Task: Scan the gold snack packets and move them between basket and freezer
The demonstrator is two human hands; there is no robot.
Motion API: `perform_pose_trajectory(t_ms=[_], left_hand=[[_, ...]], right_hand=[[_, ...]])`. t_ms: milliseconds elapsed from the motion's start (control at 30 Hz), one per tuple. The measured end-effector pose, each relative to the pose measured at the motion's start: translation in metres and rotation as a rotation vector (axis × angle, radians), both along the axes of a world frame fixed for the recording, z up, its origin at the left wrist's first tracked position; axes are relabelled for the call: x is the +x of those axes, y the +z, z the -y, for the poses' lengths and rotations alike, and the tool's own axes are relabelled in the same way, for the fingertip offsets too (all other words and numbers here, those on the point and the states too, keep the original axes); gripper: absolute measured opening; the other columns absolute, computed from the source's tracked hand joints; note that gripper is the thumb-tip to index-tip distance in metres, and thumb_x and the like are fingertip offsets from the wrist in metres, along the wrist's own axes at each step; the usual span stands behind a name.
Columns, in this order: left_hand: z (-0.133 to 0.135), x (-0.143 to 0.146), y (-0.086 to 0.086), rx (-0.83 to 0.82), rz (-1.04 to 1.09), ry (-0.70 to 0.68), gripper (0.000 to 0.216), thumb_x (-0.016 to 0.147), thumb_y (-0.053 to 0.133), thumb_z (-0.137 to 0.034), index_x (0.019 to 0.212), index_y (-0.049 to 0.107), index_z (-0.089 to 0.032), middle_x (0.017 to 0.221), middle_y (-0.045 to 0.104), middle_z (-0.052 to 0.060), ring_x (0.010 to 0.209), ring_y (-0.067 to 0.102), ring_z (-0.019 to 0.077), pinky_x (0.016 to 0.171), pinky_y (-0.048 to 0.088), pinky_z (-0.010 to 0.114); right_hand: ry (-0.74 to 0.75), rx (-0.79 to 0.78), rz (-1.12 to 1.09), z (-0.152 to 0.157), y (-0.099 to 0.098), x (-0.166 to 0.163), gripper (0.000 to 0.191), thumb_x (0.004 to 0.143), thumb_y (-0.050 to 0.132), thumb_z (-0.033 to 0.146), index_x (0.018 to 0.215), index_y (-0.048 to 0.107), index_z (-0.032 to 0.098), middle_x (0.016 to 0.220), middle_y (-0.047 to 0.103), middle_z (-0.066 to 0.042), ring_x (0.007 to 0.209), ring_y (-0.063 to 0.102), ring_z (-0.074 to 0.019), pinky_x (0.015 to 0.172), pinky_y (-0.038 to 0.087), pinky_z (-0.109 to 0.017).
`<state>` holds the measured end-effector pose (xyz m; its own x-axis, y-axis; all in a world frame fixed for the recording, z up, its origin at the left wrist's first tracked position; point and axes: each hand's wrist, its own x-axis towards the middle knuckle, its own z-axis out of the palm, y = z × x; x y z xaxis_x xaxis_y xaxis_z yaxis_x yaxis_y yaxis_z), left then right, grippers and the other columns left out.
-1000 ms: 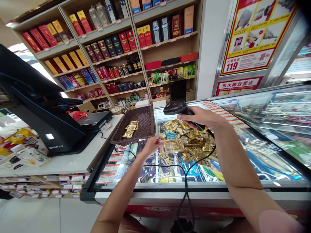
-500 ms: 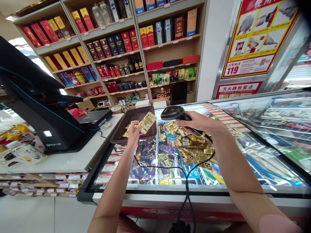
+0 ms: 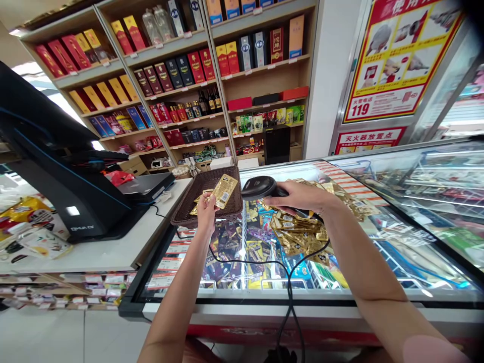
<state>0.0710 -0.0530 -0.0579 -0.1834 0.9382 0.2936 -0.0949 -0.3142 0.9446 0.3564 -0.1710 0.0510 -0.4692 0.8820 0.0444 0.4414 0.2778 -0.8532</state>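
Note:
Between the fingers of my left hand point(image 3: 206, 212) is a flat gold packet point(image 3: 225, 191), its barcode facing me. It is held above a brown woven basket point(image 3: 177, 214), in which several more gold packets point(image 3: 196, 206) lie. My right hand point(image 3: 298, 195) is wrapped round the handle of a black barcode scanner point(image 3: 260, 187), its head pointing left toward the packet, apart from it. Beneath the scanner a heap of gold packets point(image 3: 298, 234) is spread on the glass top of a freezer point(image 3: 227, 292). The scanner's grip is partly hidden by my fingers.
A black cable point(image 3: 289, 297) loops across the freezer glass and hangs over its front edge. To the left, a black checkout terminal point(image 3: 75, 201) stands on a white counter point(image 3: 109, 252). Behind are wooden shelves point(image 3: 264, 70) of boxed goods.
The scanner in my right hand has shifted slightly left, closer to the packet. My left hand has moved a little left and tilted the packet more upright.

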Motion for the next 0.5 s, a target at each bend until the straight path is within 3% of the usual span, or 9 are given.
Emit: perform_pose_trajectory(t_ms=[500], left_hand=[[-0.0027,0.0050,-0.0028,0.027,0.012,0.024,0.035,0.070,0.071,-0.045,0.091,0.055,-0.021,0.076,0.063,-0.002,0.063,0.058,0.0106,0.055,0.043,0.019]], right_hand=[[0.012,0.031,0.045,0.0018,0.0003,0.0034,0.050,0.077,0.064,0.067,0.088,0.054,0.019,0.048,0.050,0.005,0.044,0.044,-0.0104,0.048,0.035,-0.025]])
